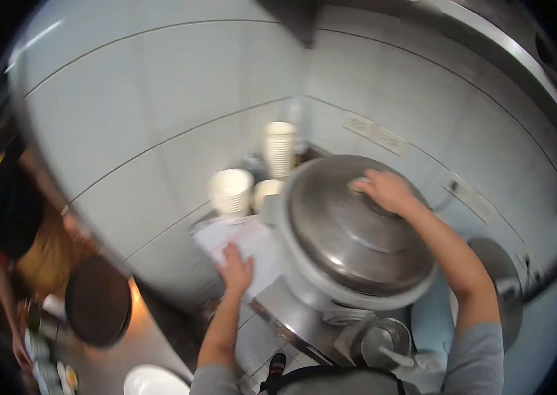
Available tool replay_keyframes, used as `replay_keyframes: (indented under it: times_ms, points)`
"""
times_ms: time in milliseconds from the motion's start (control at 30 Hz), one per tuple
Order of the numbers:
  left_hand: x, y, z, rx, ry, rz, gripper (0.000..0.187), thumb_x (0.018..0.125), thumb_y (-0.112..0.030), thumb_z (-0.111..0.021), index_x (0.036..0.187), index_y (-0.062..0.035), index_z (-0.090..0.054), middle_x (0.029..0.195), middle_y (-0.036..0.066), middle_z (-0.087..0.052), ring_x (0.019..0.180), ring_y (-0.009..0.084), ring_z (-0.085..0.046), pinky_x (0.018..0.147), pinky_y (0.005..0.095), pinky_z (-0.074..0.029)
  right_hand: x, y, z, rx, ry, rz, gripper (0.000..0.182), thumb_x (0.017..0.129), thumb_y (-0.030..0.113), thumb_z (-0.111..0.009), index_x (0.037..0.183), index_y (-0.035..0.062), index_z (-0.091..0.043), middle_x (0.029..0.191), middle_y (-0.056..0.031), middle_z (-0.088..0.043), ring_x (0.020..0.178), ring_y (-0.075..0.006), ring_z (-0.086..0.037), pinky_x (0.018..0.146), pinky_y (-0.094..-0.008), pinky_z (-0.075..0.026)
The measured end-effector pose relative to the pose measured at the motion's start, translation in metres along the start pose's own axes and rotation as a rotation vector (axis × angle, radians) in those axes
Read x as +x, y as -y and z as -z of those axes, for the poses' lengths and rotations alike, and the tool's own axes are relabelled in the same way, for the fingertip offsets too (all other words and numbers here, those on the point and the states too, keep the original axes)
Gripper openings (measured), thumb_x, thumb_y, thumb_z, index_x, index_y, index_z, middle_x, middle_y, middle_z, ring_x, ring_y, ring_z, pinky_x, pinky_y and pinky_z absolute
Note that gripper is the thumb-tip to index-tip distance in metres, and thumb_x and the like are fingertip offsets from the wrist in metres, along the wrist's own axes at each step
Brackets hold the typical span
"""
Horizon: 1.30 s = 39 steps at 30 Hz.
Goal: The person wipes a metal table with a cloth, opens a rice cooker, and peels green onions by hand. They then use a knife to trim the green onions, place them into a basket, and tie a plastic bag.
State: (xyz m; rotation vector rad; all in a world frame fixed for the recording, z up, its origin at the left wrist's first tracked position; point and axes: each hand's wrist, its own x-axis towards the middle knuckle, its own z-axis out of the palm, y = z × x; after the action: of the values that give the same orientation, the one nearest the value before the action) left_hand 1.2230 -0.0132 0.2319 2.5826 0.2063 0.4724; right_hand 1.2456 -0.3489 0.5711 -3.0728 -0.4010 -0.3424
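Observation:
My right hand [389, 191] is closed around the knob of a round metal lid [337, 230], which sits on a large pale rice cooker [285, 247]. My left hand [235, 270] has its fingers apart over a white paper or bag [252, 247] with faint reddish print, left of the cooker; blur hides whether it presses on it. Behind that paper stand a wide stack of cream paper cups [231, 191], a taller stack [279, 148] and a smaller cup or stack [266, 192].
A metal pot [381, 339] with a white-handled utensil stands below the cooker. Wall sockets [469, 197] and a cable are at right. At left, another person [12, 204] works beside a metal counter with a dark round pan [99, 301] and white plate [154, 382].

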Motion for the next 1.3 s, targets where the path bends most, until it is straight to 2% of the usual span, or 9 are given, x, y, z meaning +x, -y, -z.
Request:
replay_keyframes:
  times_ms: [233,367,433,600,767,900,967,1033,1300]
  points:
    - [-0.112,-0.048,0.010,-0.272,-0.361,0.200,0.065,0.087,-0.039,-0.046,0.139,-0.0082,-0.022,0.146,0.015,-0.017,0.135,0.0276,-0.015,0.099,0.0668,-0.006,-0.002,-0.003,-0.007,0.185,-0.061,0.136,0.057,0.086,0.037,-0.045,0.126,-0.0039,-0.041,0.128,-0.0209,-0.044,0.120,-0.0328,-0.041,0.100,-0.0379,-0.031]
    - [-0.274,-0.083,0.051,-0.722,-0.331,0.018,0.047,0.093,-0.032,-0.041,0.131,-0.0060,-0.034,0.135,0.018,-0.036,0.123,0.0303,-0.038,0.098,0.0403,-0.032,0.001,-0.016,-0.027,-0.181,-0.148,0.110,0.054,0.088,0.032,-0.047,0.134,0.0081,-0.033,0.132,-0.0180,-0.036,0.122,-0.0364,-0.033,0.097,-0.0469,-0.030]
    - [-0.361,-0.098,0.093,-0.962,0.064,0.080,0.038,0.093,-0.028,-0.042,0.122,-0.0040,-0.045,0.119,0.018,-0.052,0.104,0.0263,-0.054,0.086,0.0317,-0.042,-0.021,0.026,-0.022,-0.098,-0.274,0.150,0.053,0.086,0.025,-0.050,0.134,0.0110,-0.032,0.134,-0.0166,-0.033,0.123,-0.0366,-0.032,0.097,-0.0464,-0.030]
    - [-0.540,-0.108,0.156,-0.782,0.311,0.287,0.031,0.090,-0.022,-0.046,0.113,-0.0027,-0.052,0.101,0.014,-0.060,0.089,0.0236,-0.059,0.079,0.0332,-0.045,-0.070,0.129,-0.056,0.280,-0.443,0.674,0.057,0.083,0.019,-0.057,0.133,0.0085,-0.031,0.133,-0.0161,-0.034,0.121,-0.0366,-0.033,0.097,-0.0458,-0.028]
    - [-0.658,-0.105,0.194,-0.675,0.067,0.527,0.032,0.088,-0.018,-0.047,0.116,-0.0026,-0.048,0.105,0.015,-0.058,0.088,0.0240,-0.059,0.079,0.0328,-0.045,-0.261,0.247,-0.052,0.684,0.126,1.383,0.048,0.076,0.027,-0.063,0.112,-0.0011,-0.048,0.114,-0.0191,-0.048,0.106,-0.0332,-0.045,0.095,-0.0379,-0.032]
    - [-0.725,-0.085,0.217,-0.509,-0.031,0.669,0.038,0.087,-0.018,-0.048,0.121,-0.0012,-0.045,0.112,0.018,-0.056,0.100,0.0305,-0.055,0.089,0.0369,-0.042,-0.396,0.276,-0.050,0.640,0.914,1.460,0.038,0.088,0.018,-0.056,0.122,0.0058,-0.047,0.123,-0.0100,-0.046,0.114,-0.0191,-0.042,0.095,-0.0301,-0.034]
    - [-0.757,-0.086,0.239,-0.411,0.031,0.727,0.040,0.087,-0.020,-0.048,0.122,-0.0017,-0.044,0.113,0.019,-0.055,0.106,0.0338,-0.051,0.093,0.0393,-0.040,-0.439,0.279,-0.094,0.677,1.019,1.515,0.037,0.087,0.018,-0.057,0.120,0.0044,-0.048,0.119,-0.0098,-0.048,0.107,-0.0186,-0.046,0.091,-0.0298,-0.037]
    - [-0.796,-0.073,0.249,-0.403,0.062,0.785,0.041,0.087,-0.021,-0.048,0.123,-0.0020,-0.044,0.113,0.019,-0.055,0.107,0.0343,-0.051,0.094,0.0401,-0.039,-0.494,0.281,-0.116,0.853,1.282,1.276,0.036,0.086,0.018,-0.058,0.118,0.0031,-0.050,0.113,-0.0101,-0.052,0.102,-0.0184,-0.048,0.090,-0.0297,-0.038]
    - [-1.031,-0.016,0.261,-0.373,0.176,1.181,0.047,0.083,-0.032,-0.052,0.122,-0.0058,-0.048,0.110,0.019,-0.058,0.103,0.0348,-0.054,0.090,0.0401,-0.042,-0.682,0.336,-0.203,0.573,1.037,1.523,0.045,0.078,0.037,-0.062,0.100,-0.0012,-0.059,0.084,-0.0172,-0.061,0.078,-0.0314,-0.058,0.072,-0.0367,-0.046]
